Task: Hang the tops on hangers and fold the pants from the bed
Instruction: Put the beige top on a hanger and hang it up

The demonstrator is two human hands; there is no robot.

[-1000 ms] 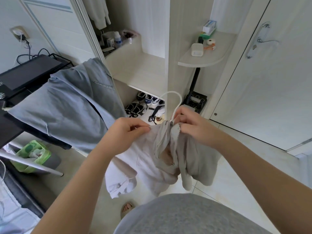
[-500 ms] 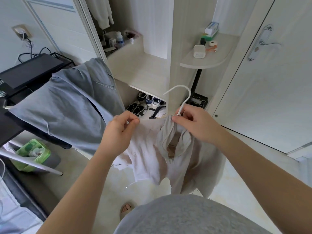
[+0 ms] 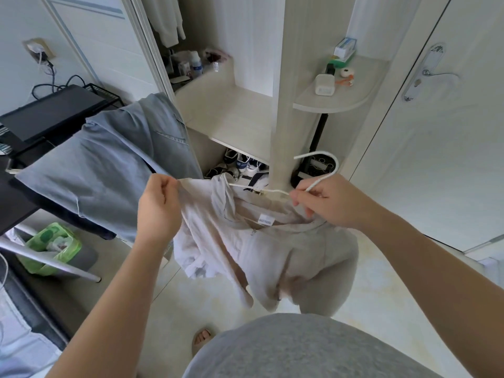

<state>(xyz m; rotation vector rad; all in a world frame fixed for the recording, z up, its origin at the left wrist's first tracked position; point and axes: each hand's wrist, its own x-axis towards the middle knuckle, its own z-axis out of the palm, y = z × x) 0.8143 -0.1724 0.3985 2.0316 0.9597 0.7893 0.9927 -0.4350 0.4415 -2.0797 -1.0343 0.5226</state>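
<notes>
Head view: left hand [image 3: 159, 211] pinches beige hooded top [image 3: 272, 255] at its shoulder; right hand [image 3: 327, 203] grips white hanger [image 3: 321, 180] at the neck. The bunched right side may slip off if released.

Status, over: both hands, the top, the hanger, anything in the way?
Left hand pinches shoulder of beige top. Right hand grips white hanger at its neck, hanger arm inside the collar. Blue shirt hangs close on the left.
</notes>
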